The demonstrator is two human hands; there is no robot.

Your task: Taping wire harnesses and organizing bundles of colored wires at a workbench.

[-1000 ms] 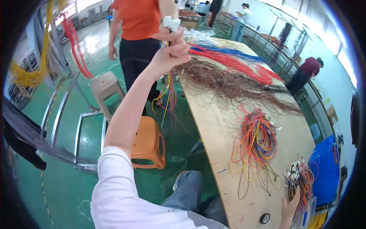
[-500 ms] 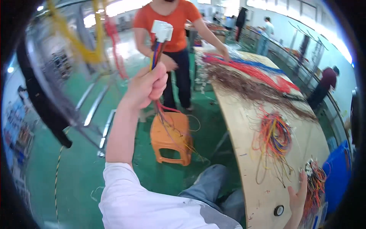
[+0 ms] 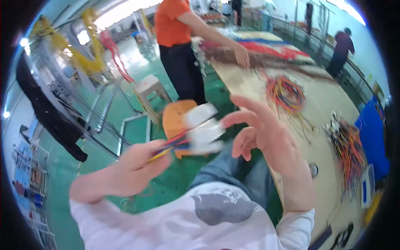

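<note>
My left hand [image 3: 141, 166] is closed around the coloured wires of a wire harness, held up in front of me. White plastic connectors [image 3: 206, 132], blurred by motion, stick out beyond the fist toward the right. Just right of them is my right hand [image 3: 266, 139], fingers apart and partly bent, with nothing seen in it. One fingertip comes right up to the connectors; whether it touches them I cannot tell.
On the wooden table [image 3: 308, 137] at right lie a coiled wire bundle [image 3: 287, 93], a bunch of harnesses with white connectors [image 3: 348, 146] and a roll of tape [image 3: 313, 170]. An orange stool [image 3: 173, 118] stands ahead. A person in orange [image 3: 171, 25] reaches over brown wires [image 3: 266, 62].
My left hand has come down and tilted the harness, so its connectors now point right. My right hand has left the harness bunch on the table and come up beside the connectors.
</note>
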